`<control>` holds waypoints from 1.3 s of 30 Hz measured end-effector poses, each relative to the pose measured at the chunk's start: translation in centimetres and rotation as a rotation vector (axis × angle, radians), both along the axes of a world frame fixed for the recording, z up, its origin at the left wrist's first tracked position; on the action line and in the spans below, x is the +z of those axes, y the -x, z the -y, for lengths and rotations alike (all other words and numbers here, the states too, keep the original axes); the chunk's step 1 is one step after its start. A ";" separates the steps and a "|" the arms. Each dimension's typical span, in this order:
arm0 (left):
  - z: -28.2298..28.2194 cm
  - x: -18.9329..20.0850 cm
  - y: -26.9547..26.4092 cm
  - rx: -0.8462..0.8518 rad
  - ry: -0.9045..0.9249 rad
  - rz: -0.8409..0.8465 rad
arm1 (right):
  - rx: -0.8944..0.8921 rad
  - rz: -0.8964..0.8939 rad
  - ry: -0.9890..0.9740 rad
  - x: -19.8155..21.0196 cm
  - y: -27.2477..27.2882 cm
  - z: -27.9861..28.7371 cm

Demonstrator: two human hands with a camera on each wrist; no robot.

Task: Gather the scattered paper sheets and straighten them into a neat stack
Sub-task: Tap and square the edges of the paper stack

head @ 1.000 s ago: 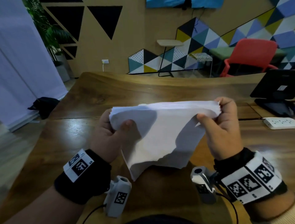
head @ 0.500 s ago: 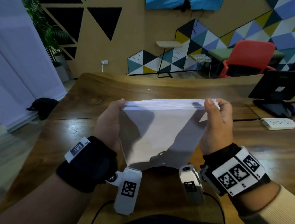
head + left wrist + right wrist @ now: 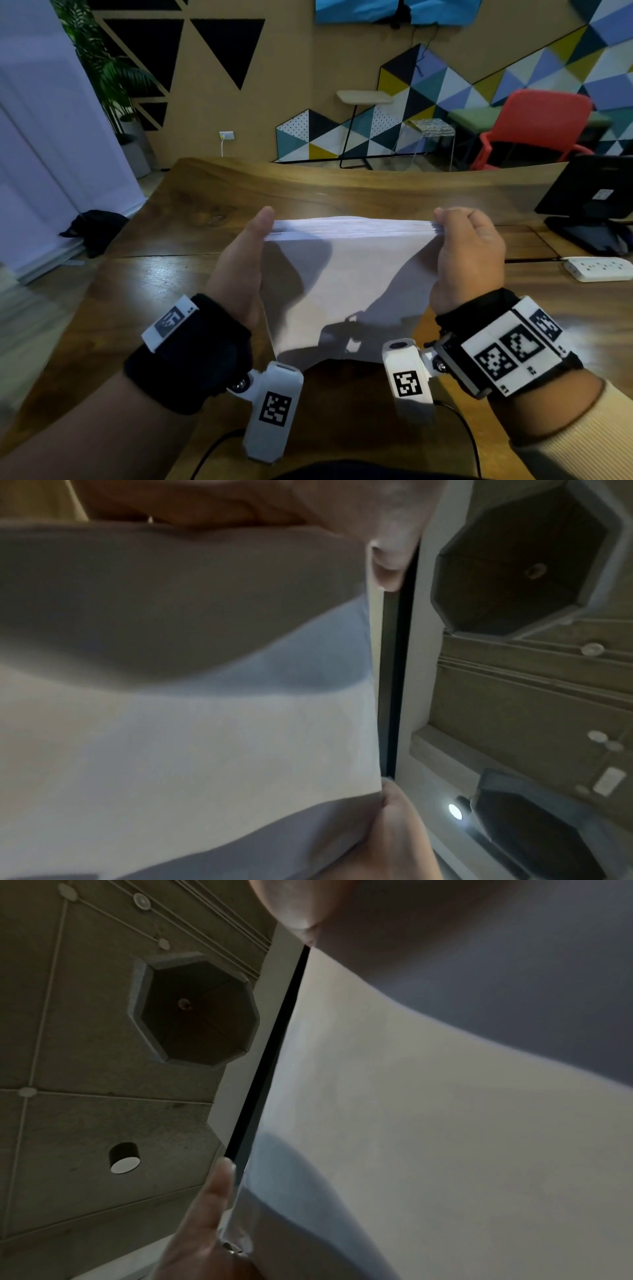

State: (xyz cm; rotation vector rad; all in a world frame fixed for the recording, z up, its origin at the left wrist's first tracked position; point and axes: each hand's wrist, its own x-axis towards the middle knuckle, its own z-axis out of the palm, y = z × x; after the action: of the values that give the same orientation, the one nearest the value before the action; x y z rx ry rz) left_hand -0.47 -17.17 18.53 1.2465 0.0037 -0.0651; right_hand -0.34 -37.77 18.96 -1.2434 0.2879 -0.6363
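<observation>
A stack of white paper sheets (image 3: pixel 346 284) stands on edge on the wooden table (image 3: pixel 239 192), its lower edge resting on the wood near me. My left hand (image 3: pixel 243 260) grips the stack's left side, thumb at the top corner. My right hand (image 3: pixel 469 253) grips the right side, fingers curled over the top corner. The top edges of the sheets lie close together in an almost even band. In the left wrist view the paper (image 3: pixel 192 723) fills the frame beside a fingertip (image 3: pixel 388 561). In the right wrist view the paper (image 3: pixel 445 1110) is also close up.
A dark monitor (image 3: pixel 592 192) on its stand sits at the table's right, with a white power strip (image 3: pixel 599 269) in front of it. A red chair (image 3: pixel 534 126) and a small side table (image 3: pixel 363 99) stand beyond the far edge. A black bag (image 3: pixel 92 229) lies on the floor to the left.
The loosely bent, uneven bundle has been pulled upright between both hands, and its top edges have drawn into a flatter, more even line. Both hands shifted to the stack's sides.
</observation>
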 end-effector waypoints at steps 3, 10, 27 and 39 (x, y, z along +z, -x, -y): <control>0.1 -0.6 0.0 -0.021 -0.169 0.152 | -0.018 -0.006 -0.003 0.3 0.0 -0.1; 0.4 -1.7 0.3 0.084 -0.247 0.283 | -0.255 0.205 0.751 1.6 1.7 0.2; -3.3 -6.6 0.7 0.035 -0.989 0.057 | 0.247 0.108 0.798 4.4 2.2 3.9; -4.3 -5.2 0.3 0.331 -0.323 0.176 | 0.047 -0.043 0.336 -2.8 2.1 4.9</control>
State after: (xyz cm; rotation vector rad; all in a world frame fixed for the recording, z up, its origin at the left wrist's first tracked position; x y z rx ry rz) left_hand -0.81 -12.91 13.32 1.5554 0.0700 0.3441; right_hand -2.44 -42.72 16.19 -1.5831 0.1909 -0.6344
